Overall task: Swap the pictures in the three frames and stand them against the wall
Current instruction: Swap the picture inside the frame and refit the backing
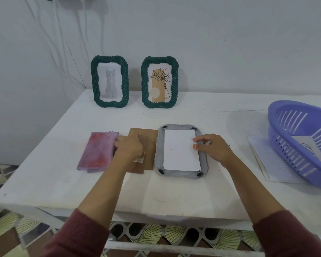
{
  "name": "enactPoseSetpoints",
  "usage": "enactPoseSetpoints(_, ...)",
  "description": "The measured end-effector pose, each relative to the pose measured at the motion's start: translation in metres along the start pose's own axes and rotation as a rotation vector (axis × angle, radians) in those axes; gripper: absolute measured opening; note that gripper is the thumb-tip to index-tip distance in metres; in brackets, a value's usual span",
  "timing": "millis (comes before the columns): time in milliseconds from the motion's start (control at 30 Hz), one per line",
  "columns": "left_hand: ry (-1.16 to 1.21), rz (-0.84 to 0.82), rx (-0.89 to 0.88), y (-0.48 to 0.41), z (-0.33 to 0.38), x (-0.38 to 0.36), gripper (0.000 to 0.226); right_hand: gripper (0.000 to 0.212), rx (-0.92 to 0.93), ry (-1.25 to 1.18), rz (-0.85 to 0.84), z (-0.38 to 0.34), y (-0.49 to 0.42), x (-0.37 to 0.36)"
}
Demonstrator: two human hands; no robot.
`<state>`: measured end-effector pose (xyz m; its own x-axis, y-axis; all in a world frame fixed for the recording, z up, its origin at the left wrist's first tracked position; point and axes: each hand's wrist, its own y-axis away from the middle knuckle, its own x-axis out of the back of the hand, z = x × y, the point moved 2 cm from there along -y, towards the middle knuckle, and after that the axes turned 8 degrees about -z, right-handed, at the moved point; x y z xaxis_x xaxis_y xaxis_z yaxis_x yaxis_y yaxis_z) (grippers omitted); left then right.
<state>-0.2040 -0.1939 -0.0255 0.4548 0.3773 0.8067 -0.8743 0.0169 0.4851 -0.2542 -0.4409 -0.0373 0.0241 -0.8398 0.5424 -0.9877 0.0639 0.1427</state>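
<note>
Lower center: grey frame [159, 145] face-down, white sheet [178, 151] lying in it. R hand [213, 149] thumb + forefinger pinched on sheet's right edge. L hand [130, 149] curled round brown backing board [148, 138] just left of frame; fingertips hidden. Purple basket [278, 115] cut off, right edge.

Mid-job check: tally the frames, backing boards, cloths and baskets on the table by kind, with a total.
Frames: 3 (cat frame and flower frame standing at the wall, face-down frame lying flat)
Backing board: 1
Cloth: 1
Basket: 1
Total: 6
</note>
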Motion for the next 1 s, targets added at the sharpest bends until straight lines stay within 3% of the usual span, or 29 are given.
enactPoseSetpoints(133, 0.063, -0.025, 0.010, -0.008, -0.006, 0.003, 0.078, 0.027, -0.003, -0.044, 0.004, 0.000, 0.001, 0.000)
enactPoseSetpoints(300, 0.317, 0.073, -0.098, 0.000, -0.012, 0.019, 0.052, 0.029, -0.011, -0.101, 0.002, -0.001, 0.001, 0.001)
enactPoseSetpoints(433, 0.442, 0.140, -0.142, 0.011, -0.017, 0.037, 0.047, 0.030, -0.023, -0.131, 0.012, -0.003, 0.002, 0.003)
enactPoseSetpoints(567, 0.666, 0.196, -0.213, 0.024, -0.017, 0.059, 0.050, 0.029, 0.028, -0.001, 0.199, -0.010, 0.006, 0.007)
enactPoseSetpoints(667, 0.884, 0.098, -0.340, 0.038, 0.004, 0.062, 0.051, 0.025, 0.094, -0.011, 0.226, -0.027, 0.011, 0.007)
enactPoseSetpoints(833, 0.990, -0.186, -0.365, 0.039, 0.048, 0.024, 0.055, 0.026, 0.012, -0.321, -0.013, -0.044, 0.017, 0.001)
enactPoseSetpoints(1000, 0.908, -0.182, -0.311, 0.025, 0.053, -0.010, 0.058, 0.042, -0.078, -0.305, -0.033, -0.031, 0.020, 0.004)
